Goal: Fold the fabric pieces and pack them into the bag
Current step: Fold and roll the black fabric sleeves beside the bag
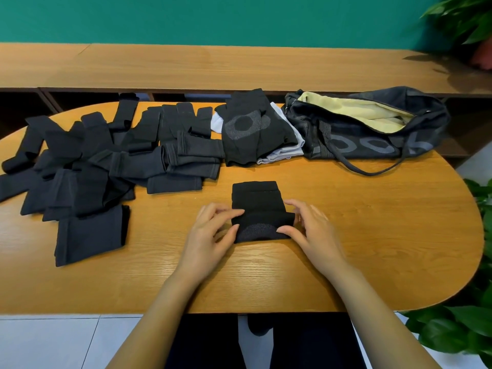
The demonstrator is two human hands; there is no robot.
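A black fabric piece (259,206) lies part-folded on the wooden table (372,222) in front of me. My left hand (210,233) pinches its near left edge between thumb and fingers. My right hand (308,227) pinches its near right edge the same way. A heap of several loose black fabric pieces (106,161) covers the table's left side. The dark bag (372,129) lies open at the back right, showing a pale yellow lining.
A stack of black and white fabric with a grey ring print (253,129) sits between the heap and the bag. The bag's strap (372,170) loops onto the table. A wooden bench (213,65) runs behind. Green plants (466,328) stand at the right.
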